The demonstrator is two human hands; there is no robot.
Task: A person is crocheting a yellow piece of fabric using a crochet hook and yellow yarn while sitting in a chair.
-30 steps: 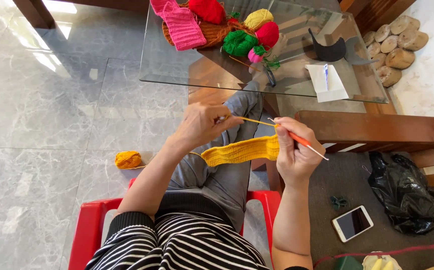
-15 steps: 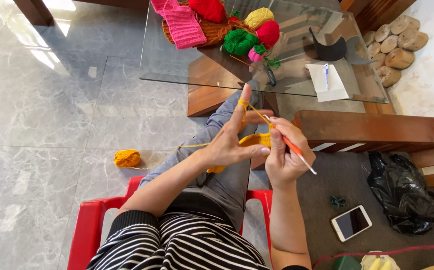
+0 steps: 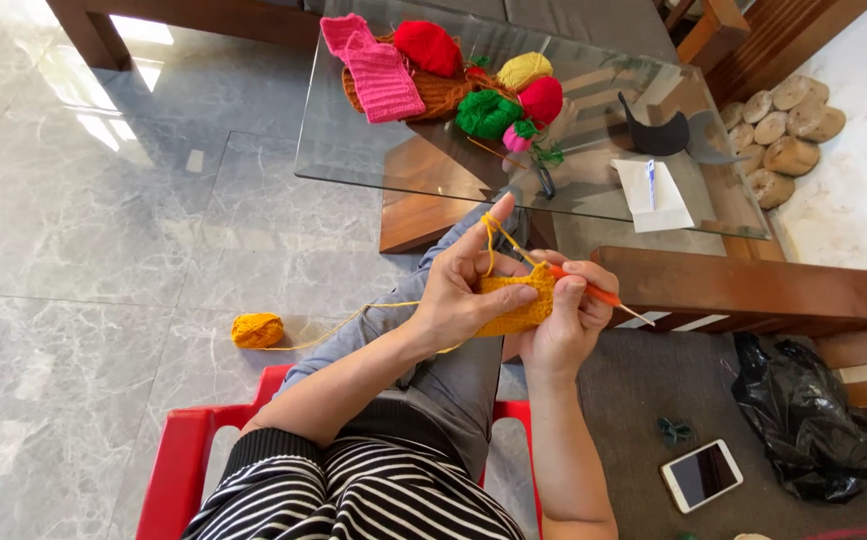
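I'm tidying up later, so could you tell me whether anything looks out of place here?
The yellow yarn ball lies on the floor, away from the other balls on the glass table; its strand runs up to the left hand.

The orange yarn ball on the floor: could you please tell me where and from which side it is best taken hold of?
Take the orange yarn ball across its round middle, coming from above: it lies free on the grey floor. Keep the grip off its right side, where the strand runs to the left hand.
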